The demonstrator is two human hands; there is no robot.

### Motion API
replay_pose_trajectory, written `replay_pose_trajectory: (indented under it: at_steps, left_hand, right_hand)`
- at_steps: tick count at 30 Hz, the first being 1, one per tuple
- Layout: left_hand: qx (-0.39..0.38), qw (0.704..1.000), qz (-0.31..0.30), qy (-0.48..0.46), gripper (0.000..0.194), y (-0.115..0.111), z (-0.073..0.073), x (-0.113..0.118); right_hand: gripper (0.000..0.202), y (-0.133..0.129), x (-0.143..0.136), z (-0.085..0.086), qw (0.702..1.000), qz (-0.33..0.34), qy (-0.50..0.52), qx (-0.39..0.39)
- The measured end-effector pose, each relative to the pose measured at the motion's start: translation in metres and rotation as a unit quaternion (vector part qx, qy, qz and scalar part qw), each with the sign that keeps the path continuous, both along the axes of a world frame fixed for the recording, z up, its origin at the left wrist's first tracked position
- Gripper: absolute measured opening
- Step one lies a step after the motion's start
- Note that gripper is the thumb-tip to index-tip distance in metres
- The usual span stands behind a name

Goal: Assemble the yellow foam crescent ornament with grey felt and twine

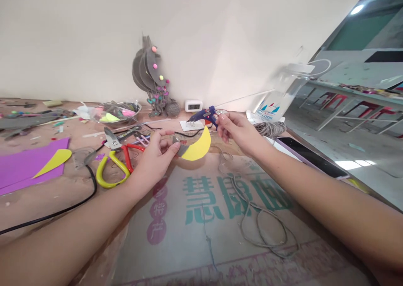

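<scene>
A yellow crescent-shaped piece (pixel 199 148) with a grey piece (pixel 180 146) at its left end is pinched between the thumb and fingers of my left hand (pixel 160 151). My right hand (pixel 236 130) is raised to the right of the crescent, its fingertips pressed together. What they hold, if anything, I cannot make out. Just past these fingertips is a blue glue gun (pixel 203 114), nozzle pointing left above a white card (pixel 191 125). Whether my right hand touches the glue gun is unclear. Under both hands lies a plastic sheet (pixel 176 252) with green and red characters.
Yellow- and red-handled pliers (pixel 110 168) lie left of my left hand, near purple sheets (pixel 19 168) and a black cable (pixel 63 211). Grey cord (pixel 248 204) loops over the sheet. Behind stand a grey decorated figure (pixel 149 74), a small clock (pixel 193 106) and a clear container (pixel 277 99). A phone (pixel 311 156) lies right.
</scene>
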State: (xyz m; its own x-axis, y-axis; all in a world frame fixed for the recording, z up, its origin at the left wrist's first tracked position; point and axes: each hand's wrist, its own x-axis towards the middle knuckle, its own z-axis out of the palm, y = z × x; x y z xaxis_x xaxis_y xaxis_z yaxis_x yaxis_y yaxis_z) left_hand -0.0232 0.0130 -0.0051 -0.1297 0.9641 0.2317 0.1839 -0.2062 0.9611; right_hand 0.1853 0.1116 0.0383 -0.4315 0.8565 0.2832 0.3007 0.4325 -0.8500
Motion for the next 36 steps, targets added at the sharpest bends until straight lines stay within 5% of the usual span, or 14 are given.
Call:
replay_pose_trajectory:
  at_steps: [6, 12, 23, 32, 36]
  left_hand:
    - [0.008, 0.998, 0.019, -0.056, 0.035, 0.003, 0.002, -0.001]
    - [0.006, 0.999, 0.008, -0.044, 0.039, 0.0, 0.006, 0.002]
    - [-0.034, 0.995, 0.021, 0.093, 0.031, -0.003, 0.01, 0.007]
    - [0.012, 0.999, -0.001, 0.037, 0.032, -0.003, 0.01, 0.005]
    - [-0.002, 0.997, 0.031, -0.067, 0.041, 0.002, 0.002, 0.001]
  right_hand:
    - [0.043, -0.034, -0.014, -0.006, 0.982, 0.113, -0.066, -0.138]
    - [0.032, -0.045, -0.024, -0.025, 0.977, 0.098, 0.032, -0.187]
    - [0.033, -0.049, -0.026, -0.026, 0.973, 0.075, 0.079, -0.203]
    - [0.034, -0.046, -0.027, -0.029, 0.976, 0.068, 0.098, -0.184]
    - [0.033, -0.044, -0.026, -0.031, 0.977, 0.061, 0.103, -0.179]
